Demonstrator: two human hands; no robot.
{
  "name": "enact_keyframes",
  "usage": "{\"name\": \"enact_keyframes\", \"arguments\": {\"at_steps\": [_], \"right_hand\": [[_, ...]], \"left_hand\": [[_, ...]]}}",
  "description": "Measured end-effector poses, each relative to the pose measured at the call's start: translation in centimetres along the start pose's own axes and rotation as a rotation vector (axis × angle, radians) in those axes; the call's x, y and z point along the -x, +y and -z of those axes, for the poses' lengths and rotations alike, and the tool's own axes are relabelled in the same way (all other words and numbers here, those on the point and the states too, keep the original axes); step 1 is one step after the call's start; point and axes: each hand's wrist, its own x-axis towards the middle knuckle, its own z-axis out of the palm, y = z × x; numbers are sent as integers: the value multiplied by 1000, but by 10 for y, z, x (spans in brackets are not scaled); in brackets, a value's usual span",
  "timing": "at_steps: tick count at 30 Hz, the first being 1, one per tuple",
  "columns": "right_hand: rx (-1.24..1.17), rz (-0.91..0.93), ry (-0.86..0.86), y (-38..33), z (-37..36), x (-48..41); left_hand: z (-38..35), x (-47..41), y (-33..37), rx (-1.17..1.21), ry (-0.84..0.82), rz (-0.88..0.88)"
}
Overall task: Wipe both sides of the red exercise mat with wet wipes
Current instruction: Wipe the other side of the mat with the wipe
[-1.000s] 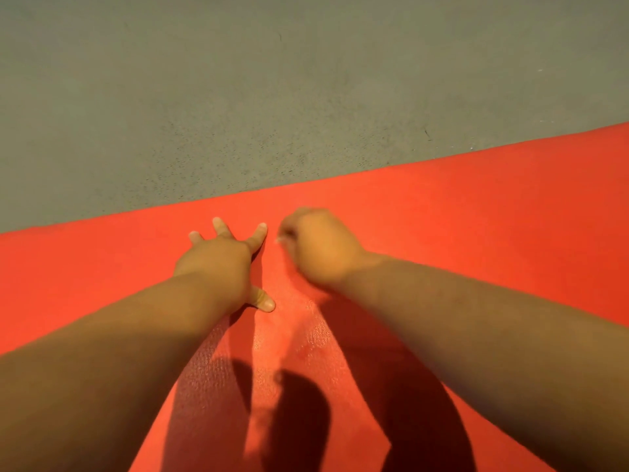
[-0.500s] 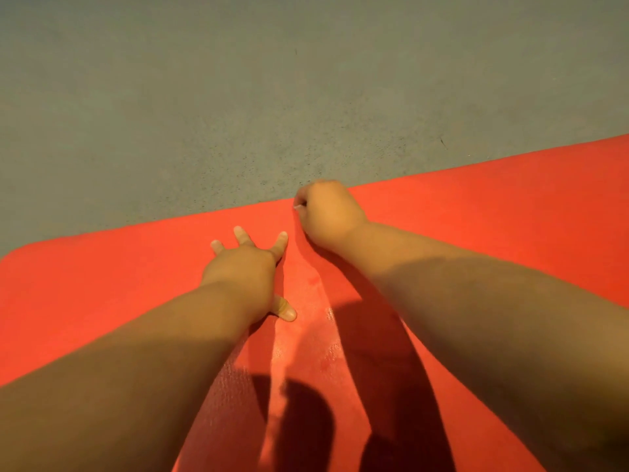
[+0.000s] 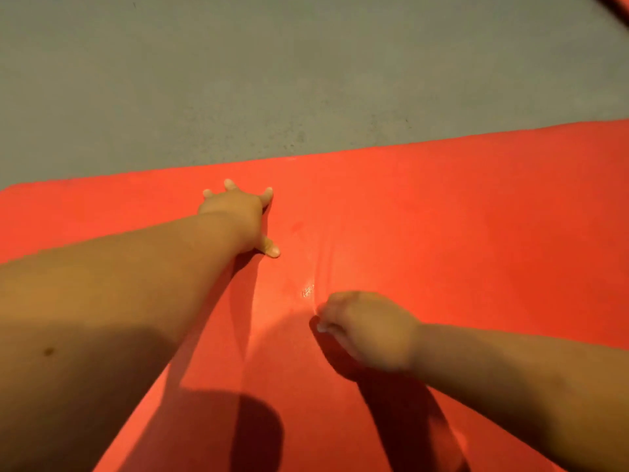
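mat: the flat red foam exercise mat (image 3: 476, 206) was lying spread out on the speckled grey floor (image 3: 306, 80). It filled the lower half of the head view, and its far long edge ran across the middle.
left hand: the left hand (image 3: 238, 216) was palm down on the mat near that far edge. Its fingers were straight and fanned out, thumb stuck off to the side, so it was open and just pressing, not holding anything.
right hand: the right hand (image 3: 367, 328) was closer to the camera and well apart from the left. It was knuckles up, fingers curled under and pushed into the mat.
in the fist: only a pale sliver (image 3: 320, 328) showed at the fingertips. Honestly couldn't tell if that was a wipe or a nail, too blurry.
mat surface: there was a small shiny wet patch (image 3: 308, 291) just ahead of the right hand, with a shallow ripple (image 3: 323, 260) running up from it.
shadows: dark arm shadows (image 3: 258, 434) fell across the near part of the mat.
corner: a red strip (image 3: 616, 1) was cut off at the top right.
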Motion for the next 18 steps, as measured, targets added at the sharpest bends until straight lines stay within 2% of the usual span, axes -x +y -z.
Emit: {"name": "enact_keyframes", "arguments": {"at_steps": [2,3,6,7,9,12,14,16,18], "right_hand": [[38,-34,-95,15,1,28],[60,-142,-62,35,4,38],[126,-616,168,98,13,77],[142,-666,200,103,7,91],[108,-608,180,80,-17,115],[-49,-277,108,10,-57,151],[-78,-174,60,3,-66,169],[-56,-317,133,38,-62,182],[-43,-618,248,85,-53,209]], "left_hand": [[-4,10,0,-7,11,-8],[-7,16,2,-19,28,-20],[-21,47,21,-82,86,-104],[-28,58,29,-100,86,-146],[-39,81,47,-120,56,-238],[-55,110,76,-145,-9,-395],[-60,128,98,-186,-39,-521],[-60,142,121,-227,-48,-601],[-59,155,149,-247,-61,-631]]}}
